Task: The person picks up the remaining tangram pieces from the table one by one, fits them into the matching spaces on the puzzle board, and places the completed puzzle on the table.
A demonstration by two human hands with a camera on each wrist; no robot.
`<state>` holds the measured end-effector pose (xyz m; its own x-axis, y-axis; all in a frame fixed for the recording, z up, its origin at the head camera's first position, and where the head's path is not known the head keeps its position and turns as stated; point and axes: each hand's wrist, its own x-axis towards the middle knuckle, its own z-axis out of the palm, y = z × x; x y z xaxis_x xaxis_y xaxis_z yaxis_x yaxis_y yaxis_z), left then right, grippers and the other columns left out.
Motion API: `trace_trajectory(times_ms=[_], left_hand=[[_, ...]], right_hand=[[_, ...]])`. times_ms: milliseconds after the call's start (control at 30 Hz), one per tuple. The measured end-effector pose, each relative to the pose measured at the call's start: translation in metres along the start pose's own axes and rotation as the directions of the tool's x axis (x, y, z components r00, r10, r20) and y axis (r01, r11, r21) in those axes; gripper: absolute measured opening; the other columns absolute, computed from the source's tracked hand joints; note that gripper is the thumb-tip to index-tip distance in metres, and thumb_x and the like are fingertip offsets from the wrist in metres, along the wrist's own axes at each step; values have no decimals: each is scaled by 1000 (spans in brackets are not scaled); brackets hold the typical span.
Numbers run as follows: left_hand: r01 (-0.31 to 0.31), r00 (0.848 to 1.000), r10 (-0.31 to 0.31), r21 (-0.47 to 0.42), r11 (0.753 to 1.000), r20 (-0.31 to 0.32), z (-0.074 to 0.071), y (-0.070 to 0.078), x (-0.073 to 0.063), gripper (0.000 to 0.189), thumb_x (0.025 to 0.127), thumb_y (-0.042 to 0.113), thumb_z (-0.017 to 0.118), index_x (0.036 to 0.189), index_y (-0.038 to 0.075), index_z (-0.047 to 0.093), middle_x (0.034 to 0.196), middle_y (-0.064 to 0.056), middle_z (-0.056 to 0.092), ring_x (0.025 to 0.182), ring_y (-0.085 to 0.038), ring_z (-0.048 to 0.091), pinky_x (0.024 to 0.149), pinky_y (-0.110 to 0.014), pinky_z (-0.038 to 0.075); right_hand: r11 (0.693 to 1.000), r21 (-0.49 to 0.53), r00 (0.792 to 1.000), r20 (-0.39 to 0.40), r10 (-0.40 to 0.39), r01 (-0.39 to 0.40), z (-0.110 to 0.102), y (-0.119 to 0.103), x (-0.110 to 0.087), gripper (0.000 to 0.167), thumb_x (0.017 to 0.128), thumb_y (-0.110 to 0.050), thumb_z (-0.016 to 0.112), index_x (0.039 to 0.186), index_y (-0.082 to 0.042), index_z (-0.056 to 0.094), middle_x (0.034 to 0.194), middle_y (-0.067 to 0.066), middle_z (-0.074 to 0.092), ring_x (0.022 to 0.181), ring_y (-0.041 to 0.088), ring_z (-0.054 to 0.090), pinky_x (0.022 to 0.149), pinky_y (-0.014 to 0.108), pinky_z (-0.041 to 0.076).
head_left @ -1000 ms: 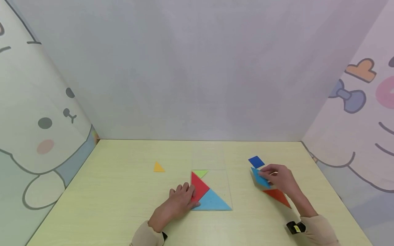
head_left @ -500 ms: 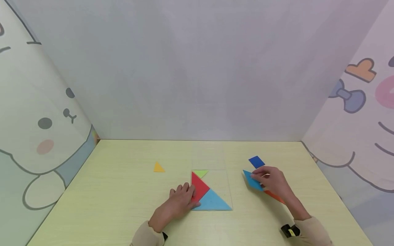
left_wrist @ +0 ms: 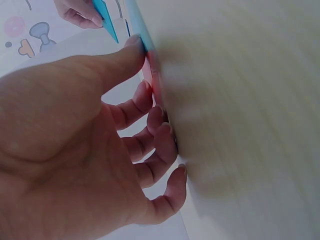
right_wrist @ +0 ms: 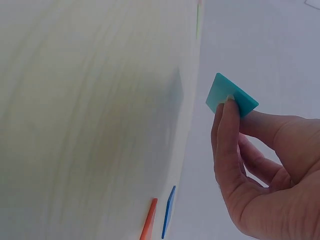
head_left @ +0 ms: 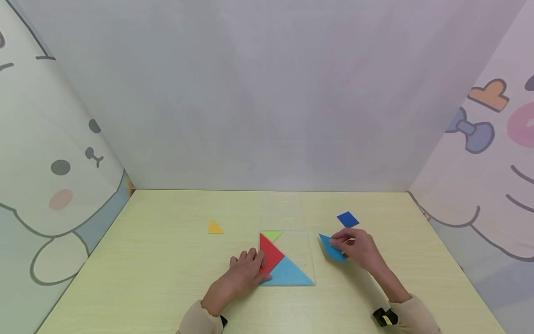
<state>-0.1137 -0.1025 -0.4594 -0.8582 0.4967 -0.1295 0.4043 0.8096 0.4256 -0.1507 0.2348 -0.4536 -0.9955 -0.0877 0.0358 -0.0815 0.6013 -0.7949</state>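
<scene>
In the head view, my left hand [head_left: 243, 273] rests at the left side of a red tangram triangle [head_left: 272, 253] and a large light-blue triangle [head_left: 288, 273], which lie edge to edge. Its thumb touches the light-blue one, and the fingers lie on the red one. A small green triangle [head_left: 271, 235] sits at the red triangle's top. My right hand [head_left: 359, 248] pinches a light-blue tangram piece [head_left: 331, 249] between thumb and fingers, tilted above the table. The right wrist view shows this teal-looking piece [right_wrist: 232, 97] raised off the surface, with its shadow below.
A dark-blue four-sided piece [head_left: 348, 219] lies behind my right hand. An orange-red piece [right_wrist: 149, 220] shows in the right wrist view, hidden in the head view. A yellow triangle [head_left: 215, 227] lies at left. Faint rectangular outlines [head_left: 283, 213] mark the table, with walls beyond.
My right hand has moved left and slightly nearer with the light-blue piece, away from the dark-blue one. The orange-red triangle has become hidden behind it. My left hand has stayed in place.
</scene>
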Motion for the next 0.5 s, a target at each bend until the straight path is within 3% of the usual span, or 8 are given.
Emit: trace_trajectory(times_ms=[500], left_hand=[[9,1000,-10,7,1000,8,-1,1,0,34,98,37,70,105,13,48,96,0,40,86,-19,37,70,-38,26]], right_hand=[[997,65,998,48,-36,32,23,-11,-3,12,90,-10,79,97,-1,74,82,4,71,62,15,64,58,28,55]])
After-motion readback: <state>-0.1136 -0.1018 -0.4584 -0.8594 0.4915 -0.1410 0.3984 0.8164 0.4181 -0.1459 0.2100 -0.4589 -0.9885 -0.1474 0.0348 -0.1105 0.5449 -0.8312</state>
